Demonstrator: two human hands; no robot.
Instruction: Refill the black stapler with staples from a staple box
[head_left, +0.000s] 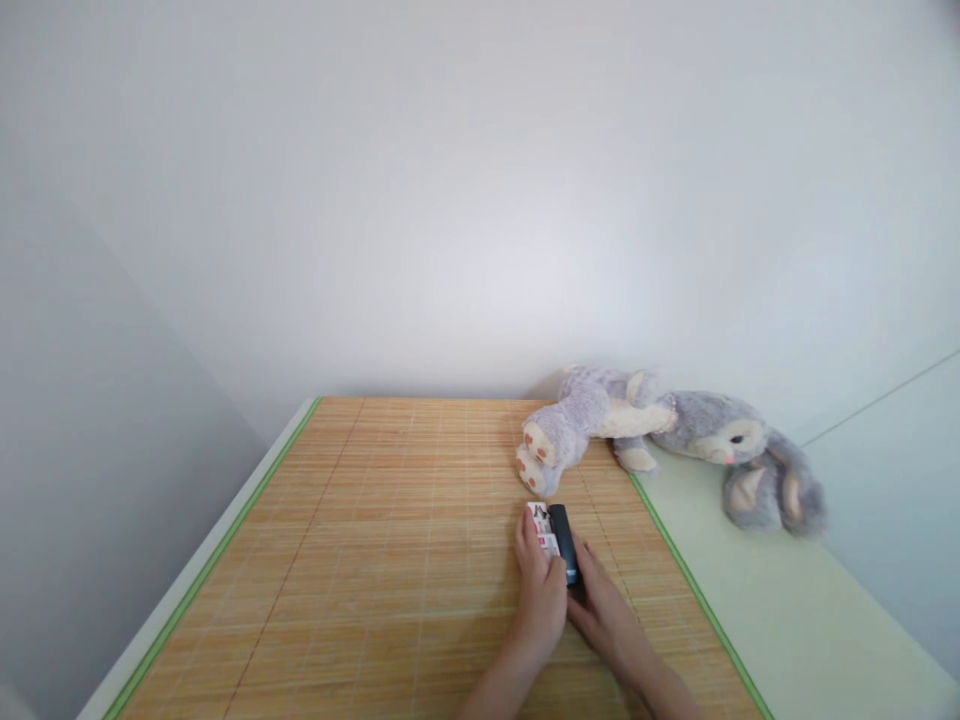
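Observation:
Low in the head view, right of centre, my left hand (541, 590) is closed around a small white box (543, 528) with pink and dark print on it. Close against its right side is a black stapler (563, 540), long and narrow, its length pointing away from me. My right hand (604, 605) grips the stapler from the right, fingers along its side. Both hands are near each other over the bamboo mat (375, 560). My palms and fingers hide the lower parts of the box and the stapler.
A grey plush rabbit (585, 410) lies on its side behind my hands, its feet on the mat and its head over the pale tabletop (795, 610) at right. Green edging (697, 590) borders the mat. A white wall (450, 200) rises behind.

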